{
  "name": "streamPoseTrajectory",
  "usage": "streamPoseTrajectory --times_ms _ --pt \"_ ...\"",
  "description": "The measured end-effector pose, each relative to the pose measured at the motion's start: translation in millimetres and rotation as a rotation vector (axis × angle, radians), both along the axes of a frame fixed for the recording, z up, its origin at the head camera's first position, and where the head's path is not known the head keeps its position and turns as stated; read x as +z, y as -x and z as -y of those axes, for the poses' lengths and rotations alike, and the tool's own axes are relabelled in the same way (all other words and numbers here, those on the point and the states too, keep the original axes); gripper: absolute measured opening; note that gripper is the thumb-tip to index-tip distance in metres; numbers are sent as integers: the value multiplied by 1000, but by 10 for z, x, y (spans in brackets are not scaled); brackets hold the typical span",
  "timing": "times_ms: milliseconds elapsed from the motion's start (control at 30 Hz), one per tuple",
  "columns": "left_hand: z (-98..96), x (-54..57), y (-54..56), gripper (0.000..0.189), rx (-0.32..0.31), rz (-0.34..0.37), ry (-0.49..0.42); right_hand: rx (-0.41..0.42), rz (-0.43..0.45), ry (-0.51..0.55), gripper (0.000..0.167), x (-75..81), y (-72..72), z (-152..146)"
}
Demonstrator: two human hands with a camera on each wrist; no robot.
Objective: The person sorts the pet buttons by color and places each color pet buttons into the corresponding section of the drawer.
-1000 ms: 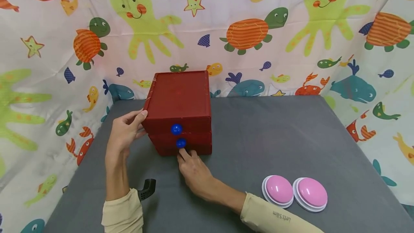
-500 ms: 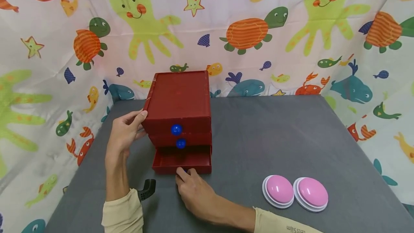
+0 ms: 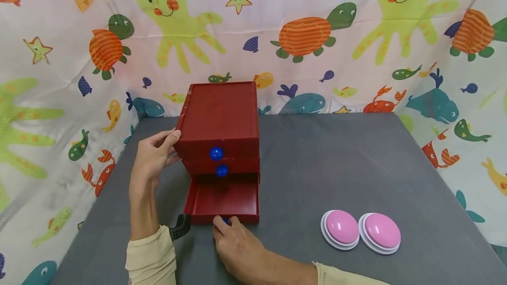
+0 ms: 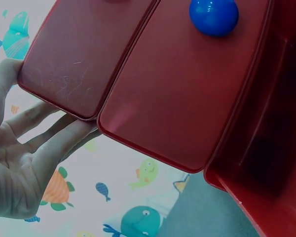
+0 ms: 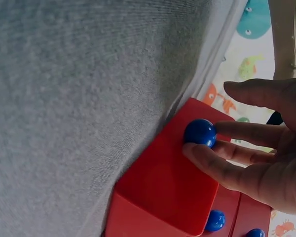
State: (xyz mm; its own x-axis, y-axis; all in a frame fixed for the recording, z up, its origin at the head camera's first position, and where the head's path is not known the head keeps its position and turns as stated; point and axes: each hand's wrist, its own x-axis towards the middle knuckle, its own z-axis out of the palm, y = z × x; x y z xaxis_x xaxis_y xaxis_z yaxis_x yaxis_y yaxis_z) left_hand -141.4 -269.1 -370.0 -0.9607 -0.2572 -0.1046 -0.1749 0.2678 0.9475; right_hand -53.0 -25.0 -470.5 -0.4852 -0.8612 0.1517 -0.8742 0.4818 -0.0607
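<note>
A dark red box of stacked drawers point(image 3: 219, 111) stands left of centre on the table, each drawer fitted with a round blue knob. Its bottom drawer point(image 3: 251, 219) is slid out toward me, and the inside shows bare. My right hand point(image 3: 241, 247) pinches the bottom drawer's blue knob point(image 5: 199, 132) between thumb and fingertips. At the box's upper left front corner, my left hand point(image 3: 152, 157) grips with the thumb on the top edge and the fingers along the side. The top knob point(image 3: 216, 153) and middle knob point(image 3: 222, 170) sit on closed drawers.
Two pink dome buttons point(image 3: 342, 227) on white bases lie side by side at the front right of the grey table point(image 3: 325, 157). A black strap end point(image 3: 181, 227) sticks out at the left wrist. A sea-animal curtain point(image 3: 237, 34) hangs behind and at both sides.
The bottom drawer, closed a second ago, has slid out toward me with my right hand at its knob. My left hand stays at the box corner. The head view has tilted slightly down.
</note>
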Motion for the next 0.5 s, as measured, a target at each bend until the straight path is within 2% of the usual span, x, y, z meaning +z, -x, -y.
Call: streamPoseTrajectory --times_ms 200,267,333,433,500 --pt "2 3 7 70 10 9 1 -32 76 -48 25 59 -8 6" --pt "5 6 8 70 15 10 -2 -53 155 -73 30 119 -3 -7" --pt "5 10 15 70 9 10 -2 -79 272 -74 37 212 14 -60" --pt "4 6 30 70 1 7 1 -122 382 27 42 378 46 -219" --pt "4 6 32 68 5 0 11 -148 402 139 35 486 79 -364"
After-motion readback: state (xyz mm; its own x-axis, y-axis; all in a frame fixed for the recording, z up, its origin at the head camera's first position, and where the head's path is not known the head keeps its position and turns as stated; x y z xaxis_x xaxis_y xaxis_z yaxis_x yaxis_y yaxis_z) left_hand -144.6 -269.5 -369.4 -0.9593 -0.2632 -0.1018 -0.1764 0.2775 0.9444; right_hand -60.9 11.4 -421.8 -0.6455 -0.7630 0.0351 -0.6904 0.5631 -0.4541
